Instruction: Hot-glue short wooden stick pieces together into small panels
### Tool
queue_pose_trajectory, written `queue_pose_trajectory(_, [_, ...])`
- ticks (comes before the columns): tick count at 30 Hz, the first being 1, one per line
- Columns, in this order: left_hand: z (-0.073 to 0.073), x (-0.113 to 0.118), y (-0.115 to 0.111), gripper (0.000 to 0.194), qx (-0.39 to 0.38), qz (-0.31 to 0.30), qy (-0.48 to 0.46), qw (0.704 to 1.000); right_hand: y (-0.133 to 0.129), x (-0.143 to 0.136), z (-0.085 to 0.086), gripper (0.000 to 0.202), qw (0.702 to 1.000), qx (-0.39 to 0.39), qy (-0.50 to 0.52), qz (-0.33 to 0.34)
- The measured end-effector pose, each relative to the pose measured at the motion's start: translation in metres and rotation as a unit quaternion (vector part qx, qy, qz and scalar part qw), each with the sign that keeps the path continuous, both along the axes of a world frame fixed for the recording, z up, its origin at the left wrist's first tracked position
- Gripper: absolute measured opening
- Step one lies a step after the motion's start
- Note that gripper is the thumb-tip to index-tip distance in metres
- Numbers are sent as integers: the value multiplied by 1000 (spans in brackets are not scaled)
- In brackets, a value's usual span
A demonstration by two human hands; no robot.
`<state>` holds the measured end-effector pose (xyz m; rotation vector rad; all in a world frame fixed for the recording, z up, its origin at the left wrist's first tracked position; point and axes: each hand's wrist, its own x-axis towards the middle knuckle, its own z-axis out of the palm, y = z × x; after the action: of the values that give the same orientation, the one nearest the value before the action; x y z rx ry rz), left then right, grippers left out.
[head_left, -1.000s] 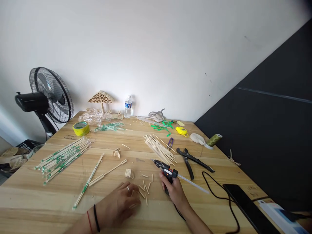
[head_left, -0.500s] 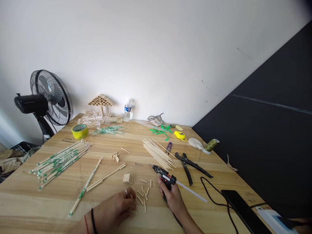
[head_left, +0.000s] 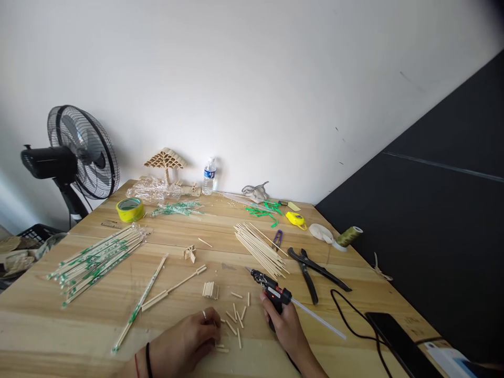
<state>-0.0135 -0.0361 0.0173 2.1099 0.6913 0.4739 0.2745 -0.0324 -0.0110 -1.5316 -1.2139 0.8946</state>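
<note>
My right hand (head_left: 284, 326) is wrapped round the grip of a black hot glue gun (head_left: 271, 289), whose nozzle points up and left and whose clear glue stick sticks out behind. My left hand (head_left: 195, 333), a ring on one finger, has its fingers curled down at the table beside short cut sticks (head_left: 238, 337); what its fingertips hold, if anything, is hidden. Just beyond it stands a small block of short sticks (head_left: 210, 290). A small stick piece with crossed parts (head_left: 189, 253) lies farther back.
Long bare sticks (head_left: 260, 249), black pliers (head_left: 315, 270) and purple snips (head_left: 277, 240) lie right of centre. Wrapped sticks (head_left: 102, 257) and yellow tape (head_left: 129, 210) are left. A phone (head_left: 397, 341) and black cable (head_left: 346, 315) lie right; a bottle (head_left: 209, 176) stands behind.
The view has shifted slightly. Short sticks now show beside my left fingertips, which remain curled near the table. My right hand still holds the glue gun.
</note>
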Motion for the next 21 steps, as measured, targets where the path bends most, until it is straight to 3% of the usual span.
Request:
queue_pose_trajectory(9, [-8, -4, -3, 17, 1, 23, -16, 1000, 1, -2, 1, 64, 1000, -14, 18, -17])
queue_pose_trajectory(15, [-4, -5, -1, 18, 6, 19, -26, 999, 13, 1, -7, 57, 997, -36, 62, -17])
queue_pose_trajectory(21, [2, -3, -4, 32, 31, 20, -28, 999, 29, -5, -4, 51, 995, -44, 86, -21])
